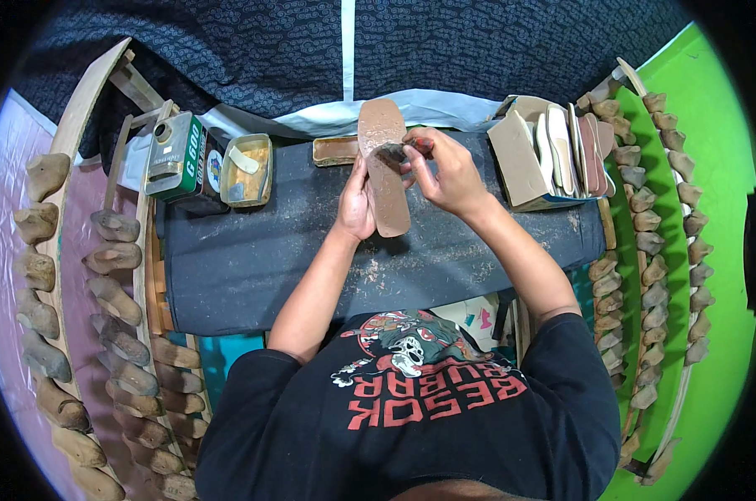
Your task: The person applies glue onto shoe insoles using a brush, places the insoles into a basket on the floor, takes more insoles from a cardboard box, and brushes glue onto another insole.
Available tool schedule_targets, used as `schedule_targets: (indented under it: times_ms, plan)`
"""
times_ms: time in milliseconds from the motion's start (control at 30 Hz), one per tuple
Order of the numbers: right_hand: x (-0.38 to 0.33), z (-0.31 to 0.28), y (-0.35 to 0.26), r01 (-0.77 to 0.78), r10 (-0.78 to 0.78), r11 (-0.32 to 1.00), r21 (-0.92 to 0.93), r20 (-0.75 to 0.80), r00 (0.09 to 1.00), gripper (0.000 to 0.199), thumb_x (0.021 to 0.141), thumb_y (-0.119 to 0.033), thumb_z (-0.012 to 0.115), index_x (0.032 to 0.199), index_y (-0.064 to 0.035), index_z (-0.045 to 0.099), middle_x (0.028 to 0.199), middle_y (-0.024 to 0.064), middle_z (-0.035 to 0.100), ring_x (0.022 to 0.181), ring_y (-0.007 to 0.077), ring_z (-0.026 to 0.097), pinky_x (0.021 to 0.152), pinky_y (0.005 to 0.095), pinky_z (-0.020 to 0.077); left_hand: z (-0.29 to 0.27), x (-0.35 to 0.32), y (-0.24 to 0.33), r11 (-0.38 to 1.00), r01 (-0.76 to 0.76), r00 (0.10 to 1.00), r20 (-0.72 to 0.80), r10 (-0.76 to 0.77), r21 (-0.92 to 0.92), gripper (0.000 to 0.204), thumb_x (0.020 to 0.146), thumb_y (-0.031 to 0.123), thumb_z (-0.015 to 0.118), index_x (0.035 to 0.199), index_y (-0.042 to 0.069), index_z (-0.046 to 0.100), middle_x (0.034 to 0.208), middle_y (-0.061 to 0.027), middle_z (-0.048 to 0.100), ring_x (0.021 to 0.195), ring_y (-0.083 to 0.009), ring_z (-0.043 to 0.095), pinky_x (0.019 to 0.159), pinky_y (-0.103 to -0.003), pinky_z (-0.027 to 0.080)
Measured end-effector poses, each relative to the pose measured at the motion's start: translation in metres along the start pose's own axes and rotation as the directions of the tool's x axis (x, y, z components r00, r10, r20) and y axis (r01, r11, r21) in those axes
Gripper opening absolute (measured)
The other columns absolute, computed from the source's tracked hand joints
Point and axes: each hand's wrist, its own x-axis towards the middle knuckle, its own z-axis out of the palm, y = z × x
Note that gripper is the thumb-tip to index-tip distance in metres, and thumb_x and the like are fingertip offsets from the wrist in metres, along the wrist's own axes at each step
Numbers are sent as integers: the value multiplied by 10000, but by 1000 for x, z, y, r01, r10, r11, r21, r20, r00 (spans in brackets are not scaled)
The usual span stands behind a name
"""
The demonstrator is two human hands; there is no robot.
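Note:
My left hand (358, 207) grips the left edge of a long brown shoe sole (386, 200), held lengthwise above the dark table. The sole's upper face looks glossy and wet, with small lumps on it. Pinched in the fingers of my right hand (455, 177) is a small dark tool with a red handle (423, 147). Its dark flat end lies over the middle of the sole, and whether it is a brush or a spatula is too small to tell. The fingers of my left hand under the sole are hidden.
A dark cloth with scattered scraps covers the table (261, 250). At its far left stand a metal can (169, 159) and a plastic tub (247, 171); a shallow tray (332, 151) lies behind the sole. A cardboard box (514, 163) of soles is far right. Racks of shoe lasts (44, 221) flank both sides.

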Motion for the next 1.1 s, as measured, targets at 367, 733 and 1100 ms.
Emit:
schedule_targets:
  times_ms: [367,733,1100]
  plan:
    - [-36,6,-36,205,-206,978,27,139,969,232,836,13,709,1046,13,610,849,126,625,719,286,637,675,385,531,-30,3,11,992,109,994,-17,-108,64,643,1078,563,263,1457,85,465,1268,-189,641,1123,-304,664,966,-477,562]
    - [-22,10,-39,97,-92,995,-34,142,986,170,857,-55,713,955,-4,584,829,147,614,758,350,643,703,424,533,-35,3,5,989,151,988,18,-151,-4,552,1089,489,299,1384,94,548,1214,-136,688,1086,-269,686,975,-424,557]
    - [7,11,-16,-86,86,996,6,44,995,139,928,-106,657,962,9,587,829,211,639,757,404,654,667,460,515,-31,5,-2,972,195,979,-37,-201,-132,509,1060,460,387,1379,104,560,1303,-84,655,1185,-235,625,1026,-380,494]
